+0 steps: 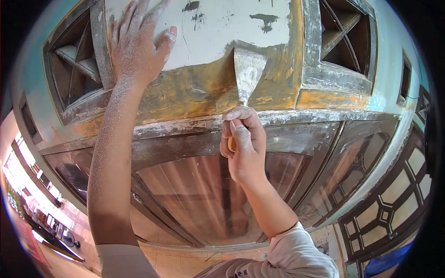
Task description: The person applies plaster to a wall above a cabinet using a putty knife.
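Note:
My left hand (pixel 141 55), coated in white dust, rests with spread fingers on the white panel (pixel 208 28) with dark bare patches, at the top. My right hand (pixel 245 143) grips the yellow handle of a putty knife (pixel 248 74). Its wide, whitish blade points upward and lies at the lower edge of the white paint, over a scraped, mottled yellow-brown strip (pixel 185 92). Below that strip runs a weathered wooden rail (pixel 287 116).
Lattice vents (pixel 340 37) flank the panel in pale blue wall. Brown-framed glass panes (pixel 185 194) lie below. A dark wooden panelled door (pixel 384 204) stands at right, near something blue (pixel 384 262). A bright room with furniture (pixel 55 231) shows at left, over a tiled floor.

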`<state>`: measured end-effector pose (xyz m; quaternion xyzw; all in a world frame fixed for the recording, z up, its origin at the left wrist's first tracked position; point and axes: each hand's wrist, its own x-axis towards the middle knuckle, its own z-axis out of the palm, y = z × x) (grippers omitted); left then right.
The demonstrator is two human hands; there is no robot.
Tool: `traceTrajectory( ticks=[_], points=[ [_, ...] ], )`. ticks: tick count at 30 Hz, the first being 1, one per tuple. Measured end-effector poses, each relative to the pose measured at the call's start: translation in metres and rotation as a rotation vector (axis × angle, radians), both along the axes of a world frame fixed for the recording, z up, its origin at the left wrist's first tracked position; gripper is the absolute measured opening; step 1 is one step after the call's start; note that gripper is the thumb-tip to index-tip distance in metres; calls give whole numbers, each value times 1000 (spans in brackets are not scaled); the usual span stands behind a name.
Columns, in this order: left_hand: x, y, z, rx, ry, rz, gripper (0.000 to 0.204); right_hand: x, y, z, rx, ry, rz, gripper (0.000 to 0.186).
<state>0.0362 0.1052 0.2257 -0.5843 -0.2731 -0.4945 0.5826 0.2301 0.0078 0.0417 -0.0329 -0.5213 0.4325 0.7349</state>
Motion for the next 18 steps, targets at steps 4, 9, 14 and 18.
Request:
traceTrajectory(
  ticks=[4, 9, 14, 18],
  points=[
    [7, -23, -3, -60, 4, 13, 58, 39, 2, -1, 57, -263, -42, 29],
    [8, -28, -3, -164, -28, 30, 59, 69, -4, 5, 19, -379, -278, 40],
    [8, -23, -1, -60, -5, 24, 59, 96, -8, 45, 69, -503, -548, 32],
    [7, -21, -1, -71, -19, 7, 59, 97, -9, 60, 52, -595, -715, 27]
  ],
)
